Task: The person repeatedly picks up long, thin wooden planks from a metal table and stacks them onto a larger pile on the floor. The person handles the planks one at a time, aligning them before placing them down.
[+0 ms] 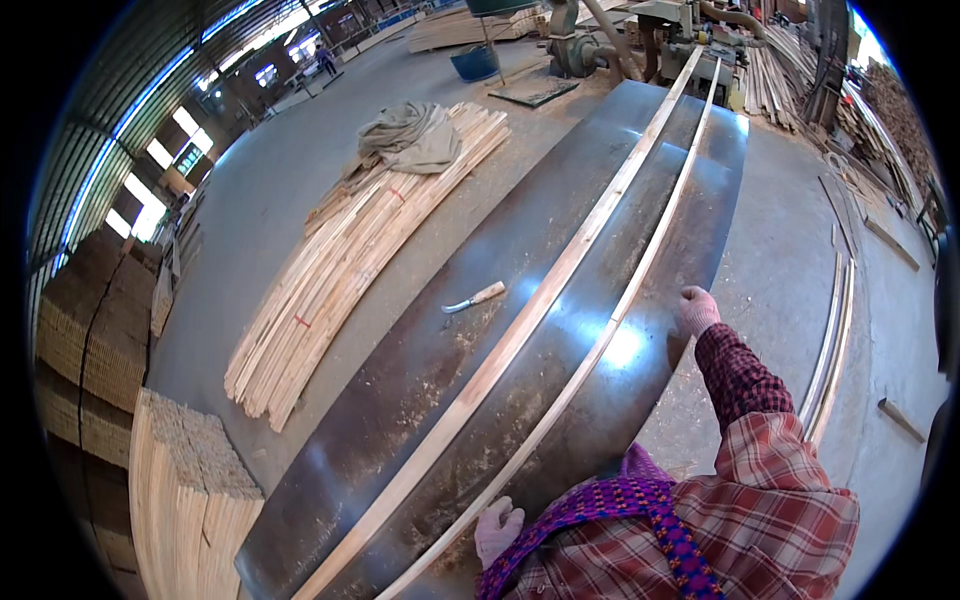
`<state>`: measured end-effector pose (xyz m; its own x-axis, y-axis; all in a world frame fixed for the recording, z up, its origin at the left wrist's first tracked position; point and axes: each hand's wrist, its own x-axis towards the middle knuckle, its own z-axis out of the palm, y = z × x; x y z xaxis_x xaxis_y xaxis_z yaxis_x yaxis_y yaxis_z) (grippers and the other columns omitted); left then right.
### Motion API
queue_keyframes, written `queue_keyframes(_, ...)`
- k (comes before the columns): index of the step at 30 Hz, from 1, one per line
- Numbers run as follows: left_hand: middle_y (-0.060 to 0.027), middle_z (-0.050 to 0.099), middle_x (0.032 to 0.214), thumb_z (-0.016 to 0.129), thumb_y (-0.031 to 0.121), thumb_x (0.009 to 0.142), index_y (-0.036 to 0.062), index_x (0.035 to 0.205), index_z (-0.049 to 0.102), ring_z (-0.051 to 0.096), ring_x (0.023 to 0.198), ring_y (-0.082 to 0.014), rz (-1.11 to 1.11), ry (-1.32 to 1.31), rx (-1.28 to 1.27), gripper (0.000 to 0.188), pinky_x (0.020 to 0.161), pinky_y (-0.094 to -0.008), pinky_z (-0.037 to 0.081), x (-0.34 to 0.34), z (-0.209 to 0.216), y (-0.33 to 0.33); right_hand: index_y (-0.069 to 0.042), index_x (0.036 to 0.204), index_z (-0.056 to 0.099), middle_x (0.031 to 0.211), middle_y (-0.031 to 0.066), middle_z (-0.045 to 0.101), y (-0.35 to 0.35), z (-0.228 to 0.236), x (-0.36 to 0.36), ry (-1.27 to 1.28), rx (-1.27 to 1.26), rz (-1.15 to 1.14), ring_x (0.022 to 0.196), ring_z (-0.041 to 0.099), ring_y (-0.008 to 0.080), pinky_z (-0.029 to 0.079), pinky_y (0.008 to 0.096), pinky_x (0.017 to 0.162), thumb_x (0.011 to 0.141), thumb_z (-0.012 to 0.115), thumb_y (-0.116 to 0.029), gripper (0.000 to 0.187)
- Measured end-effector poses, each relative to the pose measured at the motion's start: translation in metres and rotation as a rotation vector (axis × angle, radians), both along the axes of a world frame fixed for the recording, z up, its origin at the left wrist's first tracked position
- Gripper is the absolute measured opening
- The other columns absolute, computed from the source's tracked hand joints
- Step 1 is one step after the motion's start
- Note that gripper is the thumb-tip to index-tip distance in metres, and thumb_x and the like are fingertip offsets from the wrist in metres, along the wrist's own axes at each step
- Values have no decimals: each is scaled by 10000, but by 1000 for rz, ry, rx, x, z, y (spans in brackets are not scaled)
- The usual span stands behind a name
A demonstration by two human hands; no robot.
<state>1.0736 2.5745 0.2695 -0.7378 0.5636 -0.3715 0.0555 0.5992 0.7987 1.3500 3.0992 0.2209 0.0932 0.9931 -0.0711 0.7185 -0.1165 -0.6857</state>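
Two long pale wood pieces lie lengthwise on a dark, shiny table (400, 410): a wider board (552, 287) on the left and a narrow strip (640, 272) on the right. My left hand (497, 531), in a pale glove, is low near the table's front, just right of the narrow strip and apart from it. Its fingers are curled in, with nothing visible in them. At the table's right edge is my gloved right hand (698, 310), closed in a fist; no held object shows. A hook-bladed knife with a wooden handle (489, 292) lies left of the wider board.
Stacked wood strips (350, 260) lie left of the table, a grey cloth (410, 138) on top. Bundled timber (190, 480) stands at the near left. Beyond the far end is a machine (670, 30). Loose strips (835, 330) lie on the floor at right.
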Motion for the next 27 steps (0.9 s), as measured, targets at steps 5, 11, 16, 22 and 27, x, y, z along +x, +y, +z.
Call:
queue_keyframes(5, -175, 736, 1147, 785, 198, 872, 11, 1273, 694, 716, 1000, -245, 11, 29, 29, 452, 923, -363, 556, 7, 8, 4, -77, 1249, 717, 1159, 144, 759, 32, 31, -45, 155, 15, 120, 1115, 711, 246, 534, 348, 971, 922, 671, -224, 362)
queue_keyframes(11, -175, 739, 1147, 781, 182, 870, 15, 1275, 697, 719, 1005, -244, 56, 40, 18, 446, 922, -359, 558, 10, 11, 16, -94, 1274, 712, 1207, 123, 752, 54, 57, -100, 158, -31, 212, 1127, 710, 250, 534, 352, 977, 921, 671, -230, 381)
queue_keyframes(16, -184, 744, 1135, 779, 173, 874, 17, 1261, 705, 723, 1005, -251, 125, 18, 25, 423, 916, -370, 562, 13, 3, 21, -87, 1285, 704, 1196, 117, 756, 72, 54, -131, 31, 2, 288, 1100, 716, 241, 542, 352, 968, 914, 666, -206, 391)
queue_keyframes(22, -183, 741, 1120, 774, 140, 883, 10, 1252, 706, 725, 988, -245, 212, -1, 34, 398, 906, -364, 569, 15, -8, 28, -122, 1278, 715, 1248, 137, 734, 90, 47, -153, -70, -17, 380, 1173, 695, 288, 529, 379, 1027, 897, 669, -255, 406)
queue_keyframes(27, -147, 727, 1004, 781, 134, 873, 0, 1208, 713, 716, 898, -231, 278, 114, 170, 367, 849, -375, 586, 17, -16, 29, -137, 1356, 667, 1313, 155, 698, 86, 60, -177, -169, -73, 474, 1245, 657, 312, 513, 391, 1062, 880, 682, -262, 493)
